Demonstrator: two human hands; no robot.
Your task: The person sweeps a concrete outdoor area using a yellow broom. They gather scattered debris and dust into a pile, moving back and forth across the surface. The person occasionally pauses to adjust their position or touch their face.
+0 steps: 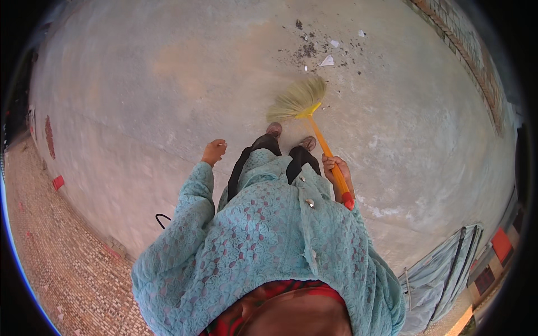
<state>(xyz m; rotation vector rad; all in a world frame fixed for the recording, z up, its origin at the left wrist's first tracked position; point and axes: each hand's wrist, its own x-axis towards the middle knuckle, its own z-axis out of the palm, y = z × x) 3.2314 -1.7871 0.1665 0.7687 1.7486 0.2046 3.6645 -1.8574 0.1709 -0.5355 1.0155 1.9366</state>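
Observation:
My right hand point(343, 173) is wrapped round the orange handle of a broom point(300, 97), near its red end cap. The broom slants up and to the left, and its fan of pale straw bristles, with a yellow collar, rests on the concrete floor just beyond my shoes. Held out to the left of my body, my left hand point(214, 152) has its fingers loosely curled in and nothing visible in them. Past the bristles lies a scatter of dark debris point(308, 49), with white scraps point(327, 61) among it.
Concrete floor point(185, 84) spreads around me. A brick surface point(73, 252) borders it at the lower left, with a red piece point(58, 182) at its edge. A brick edge point(471, 56) runs along the upper right. Grey-blue sheeting point(437, 283) lies at the lower right.

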